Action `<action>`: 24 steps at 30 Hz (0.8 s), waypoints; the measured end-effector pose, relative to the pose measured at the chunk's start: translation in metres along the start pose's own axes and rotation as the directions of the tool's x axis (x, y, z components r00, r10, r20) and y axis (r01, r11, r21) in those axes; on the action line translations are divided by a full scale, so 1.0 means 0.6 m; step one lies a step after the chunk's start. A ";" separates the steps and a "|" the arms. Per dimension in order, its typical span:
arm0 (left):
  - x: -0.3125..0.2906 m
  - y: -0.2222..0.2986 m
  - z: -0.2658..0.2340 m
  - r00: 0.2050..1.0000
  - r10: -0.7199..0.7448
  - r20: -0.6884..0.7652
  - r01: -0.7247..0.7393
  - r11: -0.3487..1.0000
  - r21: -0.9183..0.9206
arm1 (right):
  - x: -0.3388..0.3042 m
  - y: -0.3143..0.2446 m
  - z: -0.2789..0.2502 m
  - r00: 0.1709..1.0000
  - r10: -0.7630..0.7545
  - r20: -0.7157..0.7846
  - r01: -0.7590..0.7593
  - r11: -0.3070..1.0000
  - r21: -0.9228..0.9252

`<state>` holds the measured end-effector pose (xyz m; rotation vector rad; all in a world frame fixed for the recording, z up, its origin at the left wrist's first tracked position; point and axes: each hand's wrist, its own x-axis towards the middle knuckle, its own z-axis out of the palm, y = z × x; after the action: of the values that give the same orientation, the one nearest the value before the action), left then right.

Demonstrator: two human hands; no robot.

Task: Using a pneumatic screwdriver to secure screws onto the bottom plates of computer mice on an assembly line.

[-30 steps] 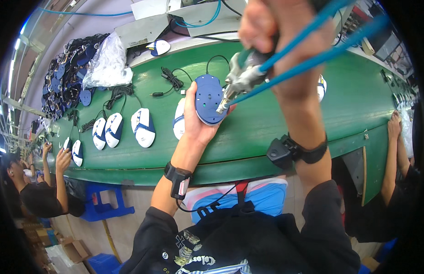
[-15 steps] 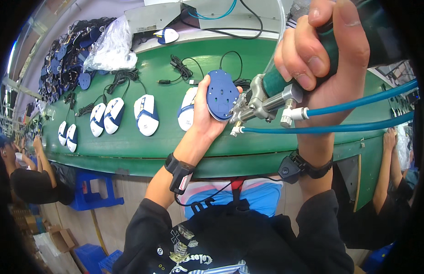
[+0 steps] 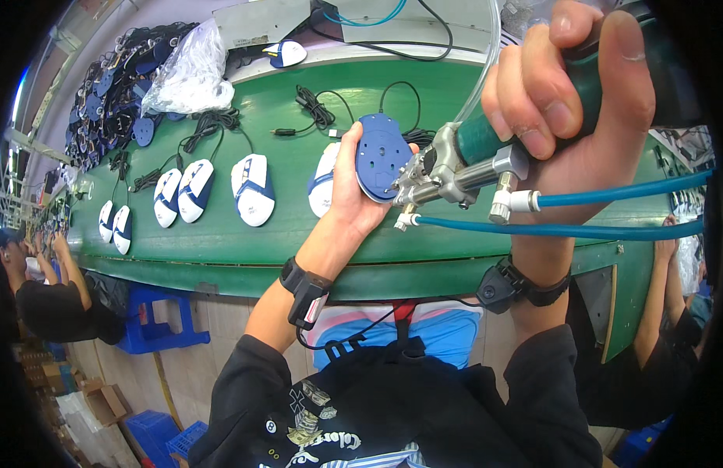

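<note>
The left hand (image 3: 352, 199) holds a computer mouse (image 3: 381, 156) up above the middle of the green table (image 3: 283, 234), its blue underside turned toward the camera, fingers wrapped around its back edge and thumb along one side. The right hand (image 3: 568, 101) is clamped around the green grip of an air-driven screwdriver (image 3: 455, 168), whose metal tip touches the lower right part of the mouse's base. Two blue hoses (image 3: 611, 210) run from the tool off toward the right edge.

The mouse looks light and stiff, a hard plastic shell that is smooth and likely a little slippery; holding it by the sides, as the left hand does, seems the firm way to brace it against the tool's push. The tool looks heavier, and its hoses probably tug at it.

On the table lie six more white-and-blue mice (image 3: 252, 189): two near the left edge, three in a row left of the hand, and one partly hidden behind the hand. Another sits at the far edge by a grey box (image 3: 268, 22). A clear plastic bag (image 3: 191, 74) and a heap of dark parts (image 3: 104, 101) fill the far left corner; their number cannot be counted. Loose black cables (image 3: 314, 109) lie mid-table.
</note>
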<state>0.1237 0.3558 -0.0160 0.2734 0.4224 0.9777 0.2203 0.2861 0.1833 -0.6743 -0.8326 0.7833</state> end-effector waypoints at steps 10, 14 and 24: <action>-0.007 -0.014 0.025 1.000 -0.010 -0.007 0.009 1.000 -0.015 | 0.003 0.025 -0.079 0.904 -0.161 0.397 0.090 0.977 0.193; 0.000 -0.029 0.037 1.000 0.011 -0.027 -0.009 0.997 0.076 | 0.014 0.003 -0.089 0.965 -0.106 0.241 0.113 0.993 -0.016; -0.010 -0.166 0.156 0.997 -0.069 0.030 0.028 0.713 0.701 | 0.013 -0.307 -0.288 0.956 -0.168 0.240 0.217 0.957 -0.192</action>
<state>0.2378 0.2944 0.0277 0.9803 0.7445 0.7148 0.4290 0.1564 0.2417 -0.6929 -1.1828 0.6004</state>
